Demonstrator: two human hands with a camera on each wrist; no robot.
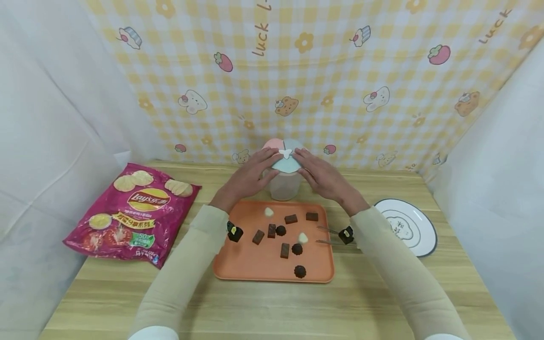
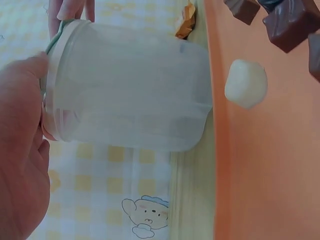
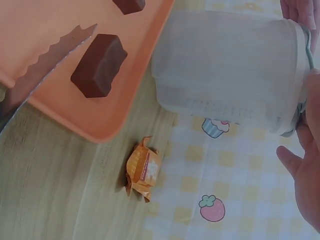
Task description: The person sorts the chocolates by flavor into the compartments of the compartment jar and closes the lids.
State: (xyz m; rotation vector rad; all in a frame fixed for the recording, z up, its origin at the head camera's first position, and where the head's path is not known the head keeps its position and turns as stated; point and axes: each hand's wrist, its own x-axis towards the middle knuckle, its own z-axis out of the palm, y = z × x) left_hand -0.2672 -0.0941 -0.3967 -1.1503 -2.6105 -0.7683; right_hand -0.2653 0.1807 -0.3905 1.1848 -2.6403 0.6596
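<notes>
Both hands clasp the lid of a frosted plastic jar: the left hand curls over its pink side, the right hand over its blue side. The jar stands just behind the orange tray of chocolates on the wooden table.

The left wrist view shows the translucent jar, seemingly empty, ringed near the lid, beside the tray's edge.

The right wrist view shows the jar near an orange wrapped candy.
</notes>
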